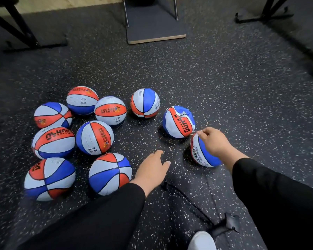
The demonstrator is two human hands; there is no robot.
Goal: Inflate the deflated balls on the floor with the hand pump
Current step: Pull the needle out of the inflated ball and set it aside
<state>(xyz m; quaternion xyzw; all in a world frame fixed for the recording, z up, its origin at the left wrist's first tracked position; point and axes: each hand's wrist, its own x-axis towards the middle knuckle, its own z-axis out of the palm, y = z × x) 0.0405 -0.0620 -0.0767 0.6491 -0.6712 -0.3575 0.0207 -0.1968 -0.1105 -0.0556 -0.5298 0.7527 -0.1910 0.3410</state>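
Several red, white and blue balls lie on the dark speckled floor. A group of round ones (94, 138) sits at the left. A dented, crumpled ball (178, 121) lies right of centre, and another flattened ball (204, 154) lies just below it. My right hand (212, 141) reaches over that flattened ball and pinches a thin needle (195, 131) near the dented ball. My left hand (153, 166) hovers above the floor with fingers relaxed, holding nothing. The pump's black hose (186, 197) runs along the floor to its black foot (229, 224) at the lower right.
A grey board on a metal frame (155, 31) stands at the top centre. Black stand legs (25, 38) sit at the top left and more legs (266, 15) at the top right. A white shoe (201, 240) shows at the bottom edge.
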